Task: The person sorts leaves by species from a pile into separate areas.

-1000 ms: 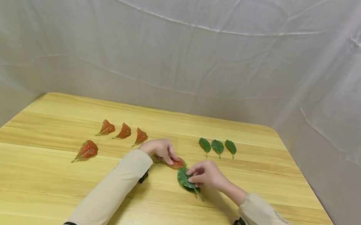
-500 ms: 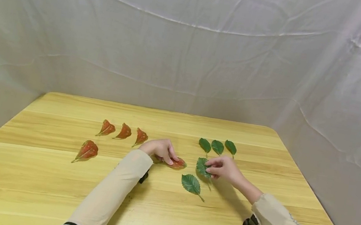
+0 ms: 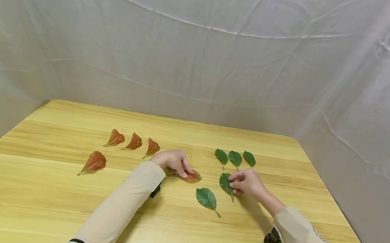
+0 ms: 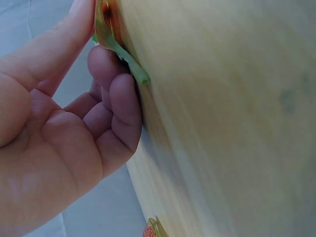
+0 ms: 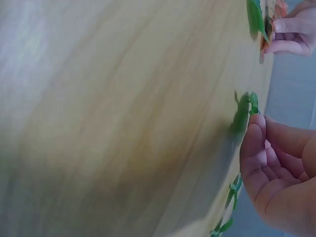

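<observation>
In the head view my left hand (image 3: 175, 162) holds a red leaf (image 3: 193, 176) by its edge near the middle of the table. Its green stem (image 4: 129, 64) sticks out past the curled fingers in the left wrist view. My right hand (image 3: 249, 183) pinches a green toothed leaf (image 3: 225, 182) between thumb and fingertips. That leaf hangs slightly above its shadow in the right wrist view, where part of it is hidden by the fingers. Between the hands and nearer the front, a second large green leaf (image 3: 206, 198) lies flat, stem pointing front right.
Three small red leaves (image 3: 134, 142) form a row at the back left, with a larger red leaf (image 3: 94, 162) in front. Three small green leaves (image 3: 235, 158) lie behind my right hand. Pale cloth (image 3: 203, 64) surrounds the wooden table (image 3: 54, 201) on the back and sides.
My right hand lifted one green leaf off the other and carried it right and back, uncovering the leaf below. The left hand stayed in place on the red leaf.
</observation>
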Tool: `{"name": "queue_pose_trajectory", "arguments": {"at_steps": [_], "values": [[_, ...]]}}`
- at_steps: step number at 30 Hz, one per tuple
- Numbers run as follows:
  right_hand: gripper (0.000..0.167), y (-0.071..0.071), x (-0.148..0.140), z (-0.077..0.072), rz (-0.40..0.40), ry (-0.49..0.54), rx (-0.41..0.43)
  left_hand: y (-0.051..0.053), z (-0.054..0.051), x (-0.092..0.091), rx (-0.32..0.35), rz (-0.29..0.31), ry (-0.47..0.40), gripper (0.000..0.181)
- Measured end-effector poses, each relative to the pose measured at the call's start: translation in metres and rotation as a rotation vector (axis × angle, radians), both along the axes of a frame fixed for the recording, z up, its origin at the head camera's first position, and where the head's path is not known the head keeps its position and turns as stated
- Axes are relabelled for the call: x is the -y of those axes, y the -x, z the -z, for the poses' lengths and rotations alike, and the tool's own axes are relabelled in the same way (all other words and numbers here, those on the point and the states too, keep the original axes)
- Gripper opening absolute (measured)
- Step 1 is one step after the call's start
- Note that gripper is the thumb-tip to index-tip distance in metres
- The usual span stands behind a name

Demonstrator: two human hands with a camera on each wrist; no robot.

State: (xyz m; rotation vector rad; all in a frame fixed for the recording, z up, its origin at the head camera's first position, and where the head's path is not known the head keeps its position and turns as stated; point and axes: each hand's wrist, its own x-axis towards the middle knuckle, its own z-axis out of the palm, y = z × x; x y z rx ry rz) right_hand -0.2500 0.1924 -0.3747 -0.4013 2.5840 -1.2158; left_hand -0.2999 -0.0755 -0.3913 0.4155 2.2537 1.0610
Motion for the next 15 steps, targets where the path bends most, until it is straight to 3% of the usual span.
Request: {"name": "queue_pose_trajectory", "arguments": {"at_steps": [4,6,7,12,15], "values": [[0.017,0.001,0.000,0.002,0.001,-0.019,0.007,0.003,0.002,0.000,0.002,0.002,0.006,0.020],[0.017,0.001,0.001,0.003,0.003,-0.022,0.010,0.000,0.000,-0.001,-0.002,-0.012,0.002,0.021],[0.017,0.001,0.001,0.003,0.004,-0.023,0.013,-0.009,-0.010,-0.003,0.004,-0.041,0.019,0.022],[0.016,0.001,0.002,0.003,0.012,-0.026,0.023,-0.018,-0.017,-0.002,-0.024,-0.056,0.005,0.023],[0.015,0.000,0.002,0.002,0.014,-0.031,0.021,-0.020,-0.019,-0.002,-0.004,-0.064,-0.009,0.023]]}}
